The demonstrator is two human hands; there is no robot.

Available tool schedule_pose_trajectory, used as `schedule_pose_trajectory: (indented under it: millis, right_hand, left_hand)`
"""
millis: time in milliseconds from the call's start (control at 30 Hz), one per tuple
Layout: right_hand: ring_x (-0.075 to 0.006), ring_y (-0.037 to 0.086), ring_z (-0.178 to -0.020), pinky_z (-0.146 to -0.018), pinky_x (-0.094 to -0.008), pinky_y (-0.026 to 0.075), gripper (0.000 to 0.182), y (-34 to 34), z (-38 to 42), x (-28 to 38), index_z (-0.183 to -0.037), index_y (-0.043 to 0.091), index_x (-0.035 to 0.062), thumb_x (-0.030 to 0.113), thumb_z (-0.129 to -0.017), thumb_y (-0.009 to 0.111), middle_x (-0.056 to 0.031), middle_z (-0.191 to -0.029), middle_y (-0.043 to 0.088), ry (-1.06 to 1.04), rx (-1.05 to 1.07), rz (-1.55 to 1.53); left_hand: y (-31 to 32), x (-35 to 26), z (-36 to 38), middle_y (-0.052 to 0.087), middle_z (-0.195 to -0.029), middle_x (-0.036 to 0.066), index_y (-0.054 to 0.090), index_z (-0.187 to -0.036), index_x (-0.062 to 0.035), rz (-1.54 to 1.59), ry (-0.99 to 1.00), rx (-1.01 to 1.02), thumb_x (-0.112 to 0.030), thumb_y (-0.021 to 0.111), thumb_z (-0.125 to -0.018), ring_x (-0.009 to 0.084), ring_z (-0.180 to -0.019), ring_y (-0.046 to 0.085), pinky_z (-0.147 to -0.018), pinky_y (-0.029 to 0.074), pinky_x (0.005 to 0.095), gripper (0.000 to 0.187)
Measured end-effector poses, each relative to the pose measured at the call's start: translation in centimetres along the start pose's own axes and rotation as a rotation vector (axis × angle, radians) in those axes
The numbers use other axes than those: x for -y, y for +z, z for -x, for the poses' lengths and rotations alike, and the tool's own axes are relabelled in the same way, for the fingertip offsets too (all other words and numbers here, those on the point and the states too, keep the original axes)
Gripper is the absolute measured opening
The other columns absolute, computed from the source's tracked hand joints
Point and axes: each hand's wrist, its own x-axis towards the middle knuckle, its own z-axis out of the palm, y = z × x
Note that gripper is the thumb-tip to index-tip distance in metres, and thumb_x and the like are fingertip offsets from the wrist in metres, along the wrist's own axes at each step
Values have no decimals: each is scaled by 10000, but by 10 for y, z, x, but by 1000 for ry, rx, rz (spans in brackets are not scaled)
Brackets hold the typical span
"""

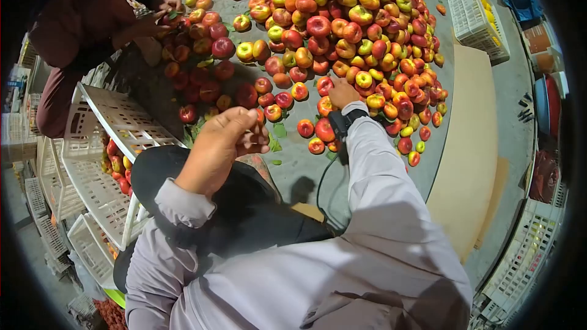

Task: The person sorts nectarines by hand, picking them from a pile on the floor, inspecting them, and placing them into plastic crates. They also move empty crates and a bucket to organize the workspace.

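Observation:
A large heap of red and yellow flat nectarines is spread on a grey ground sheet in front of me. My right hand reaches to the near edge of the heap, its fingers curled against a red flat nectarine. The back of the hand hides most of its fingertips. A black device is strapped to the right wrist. My left hand is raised over my lap, fingers curled in toward the thumb, with nothing visible in it. More nectarines lie just beyond it.
At upper left another person's hands work among larger red fruits. A white slatted crate with fruit stands by my left knee. On the right lie a cardboard sheet and a white crate. A black cable runs below my right wrist.

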Motion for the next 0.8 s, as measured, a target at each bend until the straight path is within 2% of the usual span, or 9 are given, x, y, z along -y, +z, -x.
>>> schedule_pose_trajectory:
  millis: [67,167,300,433,500,600,667,767,800]
  right_hand:
    - [-345,531,-1123,-959,-430,417,596,0,-5,30,-1315,437,98,423,-819,498,-185,-1173,555,108,7,-32]
    - [-353,617,-945,-771,-459,508,639,10,0,63,-1259,451,148,406,-717,671,-197,-1058,590,268,17,133]
    - [-332,645,-890,-763,-427,527,685,7,25,92,-1195,446,139,371,-644,781,-185,-1031,603,161,61,33]
    - [-253,652,-825,-646,-377,512,607,-16,41,126,-1203,482,121,352,-708,746,-133,-949,646,-49,-239,-671]
    - [-155,623,-802,-631,-297,501,531,-68,67,163,-1225,485,106,303,-785,707,-74,-923,634,-265,187,-1172]
    - [-109,591,-806,-673,-246,480,466,-140,84,172,-1192,501,64,193,-790,697,-59,-913,634,-132,440,-1274]
    - [-154,607,-767,-645,-293,489,422,-103,39,115,-1176,552,64,231,-809,673,-83,-829,641,-36,-206,-864]
    - [-333,539,-1018,-827,-487,444,396,-88,7,36,-967,644,39,378,-762,666,-158,-1024,598,248,-384,211]
    - [-348,487,-1069,-874,-503,405,427,-77,-1,20,-995,641,43,392,-750,664,-149,-1089,562,264,-368,215]
  left_hand:
    - [-7,5,-10,579,-755,28,539,-810,-75,-142,-39,-32,-234,532,-940,130,-725,584,-728,509,297,206]
    - [-17,10,-21,570,-741,11,542,-815,-77,-279,3,-103,-222,531,-942,101,-707,571,-703,499,264,193]
    - [-24,12,-27,549,-734,2,534,-846,-69,-248,-66,-188,-211,528,-939,103,-702,558,-701,499,268,170]
    - [-24,12,-32,545,-847,26,522,-978,-62,-205,-38,-224,-203,552,-923,130,-772,554,-737,516,313,154]
    - [-10,4,-29,514,-968,50,479,-1115,-65,-106,-151,-395,-200,584,-901,158,-842,540,-790,522,372,274]
    - [-7,4,-30,509,-1049,61,467,-1160,-73,-54,-189,-244,-211,599,-893,171,-907,548,-746,544,365,329]
    - [-14,6,-30,540,-1024,56,497,-1117,-84,34,-197,-58,-219,589,-901,169,-908,569,-661,549,306,271]
    - [-19,7,-34,544,-965,44,522,-1057,-91,95,-117,-89,-238,581,-899,164,-855,578,-676,541,331,224]
    - [-21,6,-34,544,-955,42,523,-1052,-91,107,-95,-106,-245,579,-899,164,-848,578,-684,541,344,224]
